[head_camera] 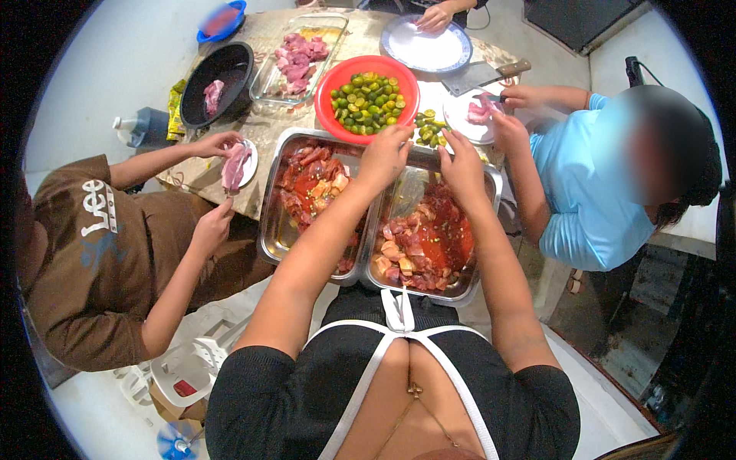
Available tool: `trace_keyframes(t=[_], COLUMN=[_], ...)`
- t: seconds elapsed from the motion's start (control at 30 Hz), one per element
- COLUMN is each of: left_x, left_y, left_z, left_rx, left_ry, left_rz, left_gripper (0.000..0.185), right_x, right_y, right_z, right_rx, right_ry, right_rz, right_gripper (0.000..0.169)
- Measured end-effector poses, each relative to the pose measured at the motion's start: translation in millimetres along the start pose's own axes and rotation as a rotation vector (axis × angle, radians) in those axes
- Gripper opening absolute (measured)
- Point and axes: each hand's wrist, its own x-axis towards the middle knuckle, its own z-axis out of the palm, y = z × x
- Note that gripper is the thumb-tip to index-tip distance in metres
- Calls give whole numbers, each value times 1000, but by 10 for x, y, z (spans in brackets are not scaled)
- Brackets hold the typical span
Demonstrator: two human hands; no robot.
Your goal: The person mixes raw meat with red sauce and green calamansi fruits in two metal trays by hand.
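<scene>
My left hand (386, 154) is at the near rim of a red plastic basin (409, 75) of halved calamansi; whether its curled fingers hold anything is unclear. My right hand (463, 164) reaches over the right steel tray, its fingertips beside a small heap of cut calamansi (429, 130) on the table. The left steel tray (268, 230) and the right steel tray (495, 187) stand side by side under my forearms. Both hold raw meat pieces (411, 253) with red sauce and chopped bits. My forearms hide parts of both trays.
At left, a person (115, 230) holds meat over a white plate. At right, a person in blue (586, 184) cuts meat with a knife. A cleaver (474, 77), a patterned plate (426, 45) under another person's hand, a glass dish (260, 92) and a black basin (192, 109) stand beyond.
</scene>
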Motion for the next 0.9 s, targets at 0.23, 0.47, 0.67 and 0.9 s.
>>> trace_keyframes(t=[0.23, 0.47, 0.67, 0.9], left_x=[413, 544, 415, 278], left_y=[-664, -910, -945, -605], left_z=[-350, -296, -355, -597], left_rx=[442, 580, 455, -370], left_ry=[-199, -288, -12, 108], left_rz=[-184, -251, -156, -405], left_gripper=[28, 24, 25, 26], right_x=[799, 1190, 1236, 1059], right_y=[-357, -514, -552, -760], right_z=[369, 1207, 1281, 912], right_rx=[62, -143, -256, 119], right_ry=[-246, -522, -518, -270], right_rz=[-99, -139, -219, -114], right_gripper=[27, 18, 18, 29])
